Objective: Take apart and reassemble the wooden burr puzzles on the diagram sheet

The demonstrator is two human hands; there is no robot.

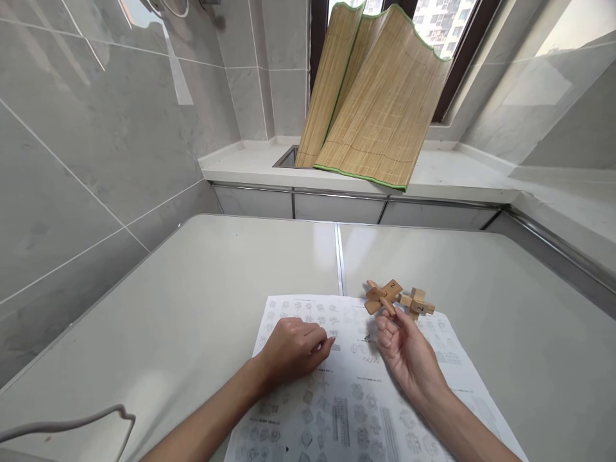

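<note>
My left hand (296, 350) rests on the printed sheet (346, 378), its fingers curled into a loose fist; nothing shows sticking out of it, though the palm is hidden. My right hand (409, 353) is turned palm inward, fingers curled. Its thumb and forefinger pinch the lower end of a wooden interlocking puzzle (384, 295) with flat crossing pieces and a "2" on one of them. Just right of it, behind my fingertips, lies a second wooden burr puzzle (418, 303) of square bars, also marked "2". The sheet carries rows of small puzzle drawings.
The pale table (216, 289) has a metal seam (339, 256) down its middle. A grey cable (72, 423) lies at the lower left. Beyond the table, a bamboo mat (380, 109) stands on a white counter (452, 170) by the window, beside a sink (287, 156).
</note>
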